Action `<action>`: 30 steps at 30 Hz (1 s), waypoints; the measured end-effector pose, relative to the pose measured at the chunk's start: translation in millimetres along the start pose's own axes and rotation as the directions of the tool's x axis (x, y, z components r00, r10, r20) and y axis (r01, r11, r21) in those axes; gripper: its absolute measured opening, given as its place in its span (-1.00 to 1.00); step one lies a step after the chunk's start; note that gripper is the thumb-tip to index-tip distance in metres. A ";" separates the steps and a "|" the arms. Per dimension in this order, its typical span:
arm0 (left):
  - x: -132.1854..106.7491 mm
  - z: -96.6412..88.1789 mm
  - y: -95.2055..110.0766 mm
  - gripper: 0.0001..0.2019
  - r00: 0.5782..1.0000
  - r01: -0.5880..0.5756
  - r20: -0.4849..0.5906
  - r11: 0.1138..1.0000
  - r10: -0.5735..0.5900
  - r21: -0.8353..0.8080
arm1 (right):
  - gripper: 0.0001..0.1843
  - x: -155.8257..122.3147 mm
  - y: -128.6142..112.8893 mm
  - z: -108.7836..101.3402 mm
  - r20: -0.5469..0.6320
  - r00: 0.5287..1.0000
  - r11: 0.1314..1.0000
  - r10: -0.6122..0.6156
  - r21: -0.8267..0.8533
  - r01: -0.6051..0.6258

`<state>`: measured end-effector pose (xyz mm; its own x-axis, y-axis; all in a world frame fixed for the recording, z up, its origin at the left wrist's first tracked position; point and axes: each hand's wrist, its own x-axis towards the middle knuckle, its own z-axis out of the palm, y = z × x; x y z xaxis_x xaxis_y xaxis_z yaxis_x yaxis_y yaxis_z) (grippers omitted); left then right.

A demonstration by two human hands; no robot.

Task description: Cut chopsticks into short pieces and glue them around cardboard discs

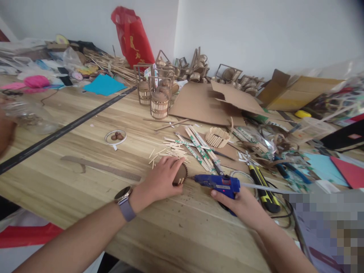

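My left hand (163, 176), with a watch on its wrist, is closed round a small round brown cardboard piece (181, 175). A few short light sticks stand at the near edge of that piece. My right hand (237, 201) grips a blue hot glue gun (217, 182), a red light showing on its body. The gun's nozzle points left, close to the rim of the round piece; whether they touch I cannot tell. A long translucent glue stick (265, 187) sticks out of its back. Just beyond my left hand lie loose short sticks (174, 149).
Behind stand small stick-sided baskets with tall handles (159, 105) and cardboard sheets (196, 102). A yellow-black utility knife (264, 189) and blue-handled pliers (295, 172) lie right. A white ring (106, 137) surrounds several brown balls. A cardboard strip (102, 165) lies left. Another person's blurred hand (6, 129) is at far left.
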<state>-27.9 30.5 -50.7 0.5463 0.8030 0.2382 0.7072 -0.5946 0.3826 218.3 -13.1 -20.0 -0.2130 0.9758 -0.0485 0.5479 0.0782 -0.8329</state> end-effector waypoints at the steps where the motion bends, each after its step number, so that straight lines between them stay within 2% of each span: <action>1: -0.2 0.1 0.2 -0.27 1.000 -0.004 -0.001 1.000 0.004 0.003 | -0.66 0.0 1.3 0.4 0.016 1.000 1.000 -0.009 -0.020 0.009; 9: -1.1 0.7 -0.5 -0.28 1.000 -0.001 0.004 1.000 0.001 0.007 | -0.66 -2.3 3.7 6.8 0.052 0.998 0.979 -0.040 -0.197 0.050; 14: -0.4 0.7 -0.8 -0.28 1.000 -0.002 0.003 1.000 0.002 0.008 | -0.69 -2.7 3.6 10.2 0.073 0.994 0.976 -0.086 -0.196 0.099; 22: -0.3 0.0 0.1 -0.29 1.000 -0.003 0.007 1.000 0.003 0.026 | -0.65 -2.1 5.6 11.7 0.076 0.995 0.979 -0.067 -0.186 0.080; 30: 0.1 -0.4 0.5 -0.28 1.000 0.004 0.023 0.999 -0.005 0.036 | -0.66 -3.1 5.1 13.1 0.076 0.991 0.968 -0.110 -0.218 0.124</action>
<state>-27.7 30.3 -50.1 0.5526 0.8050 0.2158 0.7253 -0.5921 0.3513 211.1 -18.4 -31.3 -0.3327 0.9430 0.0020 0.6805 0.2415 -0.6918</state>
